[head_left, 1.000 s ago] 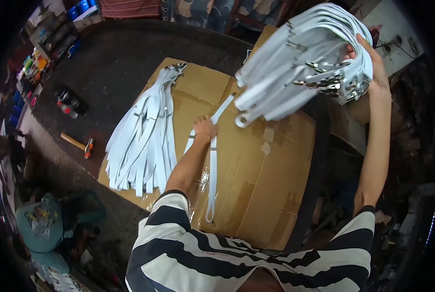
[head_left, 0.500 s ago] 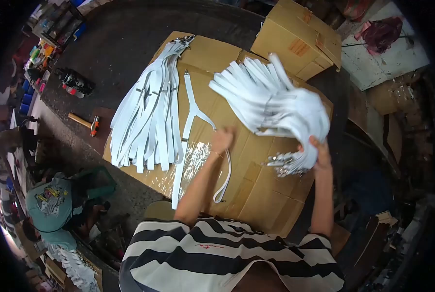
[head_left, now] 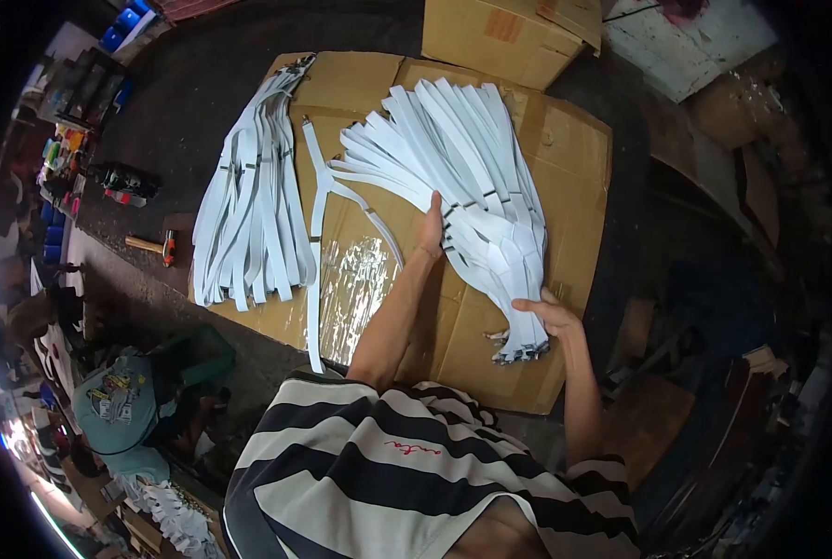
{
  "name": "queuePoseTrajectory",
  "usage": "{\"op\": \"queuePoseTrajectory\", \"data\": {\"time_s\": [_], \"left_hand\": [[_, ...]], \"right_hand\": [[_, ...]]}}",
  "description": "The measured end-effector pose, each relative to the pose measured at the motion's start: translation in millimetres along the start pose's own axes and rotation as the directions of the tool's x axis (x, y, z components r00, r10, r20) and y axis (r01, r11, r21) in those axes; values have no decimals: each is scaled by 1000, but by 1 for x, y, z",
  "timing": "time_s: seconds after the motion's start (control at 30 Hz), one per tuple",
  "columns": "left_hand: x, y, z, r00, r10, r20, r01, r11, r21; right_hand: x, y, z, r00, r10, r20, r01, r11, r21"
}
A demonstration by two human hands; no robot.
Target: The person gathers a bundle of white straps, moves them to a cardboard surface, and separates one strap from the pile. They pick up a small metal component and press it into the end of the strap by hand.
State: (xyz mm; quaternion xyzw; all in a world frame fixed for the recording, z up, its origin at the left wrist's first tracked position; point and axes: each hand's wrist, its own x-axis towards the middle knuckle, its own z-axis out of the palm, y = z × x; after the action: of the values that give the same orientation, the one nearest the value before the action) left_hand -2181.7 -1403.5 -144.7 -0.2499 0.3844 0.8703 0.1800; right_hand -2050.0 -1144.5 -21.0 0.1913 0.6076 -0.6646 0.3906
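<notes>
Through my head camera, the fanned bundle of white straps (head_left: 453, 154) lies on the cardboard (head_left: 574, 158) that covers the counter (head_left: 192, 102). My left hand (head_left: 430, 228) presses flat on its middle. My right hand (head_left: 548, 312) rests on its narrow clip end; I cannot tell if it grips. A single strap (head_left: 317, 224) and a second pile (head_left: 248, 205) lie to the left.

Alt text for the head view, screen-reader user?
A person's left hand and right hand rest on a fanned bundle of white straps with metal clips lying on flattened brown cardboard. To its left lie a Y-shaped white strap and a second pile of white straps; a wooden-handled hammer sits beyond the cardboard's edge.
</notes>
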Motion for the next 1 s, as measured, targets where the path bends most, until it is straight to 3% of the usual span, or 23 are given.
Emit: {"op": "queuePoseTrajectory", "data": {"time_s": [0.07, 0.1, 0.17, 0.2, 0.27, 0.3, 0.37, 0.4, 0.47, 0.53, 0.6, 0.67, 0.73, 0.8, 0.87, 0.93, 1.0], "left_hand": [[33, 1, -18, 987, 47, -153, -17, 981, 191], [40, 7, -15, 988, 42, -151, -12, 981, 194], [46, 23, -5, 934, 203, -293, -52, 892, 450], [49, 31, 0, 937, 199, -289, -50, 891, 451], [46, 44, 6, 910, 343, -232, -165, 815, 555], [31, 58, 14, 914, 334, -231, -156, 815, 558], [3, 89, 30, 958, 92, -271, 141, 671, 727], [-1, 92, 23, 959, 83, -271, 147, 671, 727], [-9, 96, 8, 930, 311, -196, 133, 213, 968], [-53, 89, 4, 911, 380, -159, 103, 163, 981], [-96, 70, -2, 828, 554, 92, -155, 67, 986], [-122, 48, -14, 877, 429, 217, -257, 37, 966], [-158, 30, -8, 914, 318, 251, -292, 88, 952], [-174, 12, -8, 922, 242, 303, -335, 104, 936], [-182, -1, -8, 919, 171, 356, -378, 120, 918], [-185, -9, -9, 948, -19, 318, -319, -56, 946], [-182, -22, -24, 934, 17, 357, -356, -52, 933]], "right_hand": [[17, 9, -8, 991, 103, 91, -106, 994, 30], [23, 6, -6, 988, 134, 71, -131, 991, -41], [32, -1, 3, 992, 119, 41, -115, 990, -79], [36, -4, 7, 995, 101, 15, -99, 988, -120], [47, -2, 11, 995, 82, -48, -89, 980, -179], [54, 3, 12, 993, 57, -103, -81, 966, -246], [67, 15, 12, 987, 31, -160, -85, 934, -346], [63, 19, 14, 986, 38, -165, -93, 935, -343], [50, 31, 22, 909, -367, -198, 210, 813, -542], [33, 40, 28, 883, -367, -293, 157, 819, -552], [14, 52, 30, 799, -371, -473, 53, 827, -559], [12, 74, 31, 790, -346, -506, 59, 865, -499], [8, 91, 33, 678, -499, -540, 233, 842, -487], [5, 94, 33, 685, -478, -550, 193, 847, -495], [3, 91, 35, 646, -525, -554, 98, 777, -621], [-1, 72, 43, 612, -563, -556, 104, 754, -649], [-5, 51, 53, 579, -597, -555, 113, 733, -671]]}}
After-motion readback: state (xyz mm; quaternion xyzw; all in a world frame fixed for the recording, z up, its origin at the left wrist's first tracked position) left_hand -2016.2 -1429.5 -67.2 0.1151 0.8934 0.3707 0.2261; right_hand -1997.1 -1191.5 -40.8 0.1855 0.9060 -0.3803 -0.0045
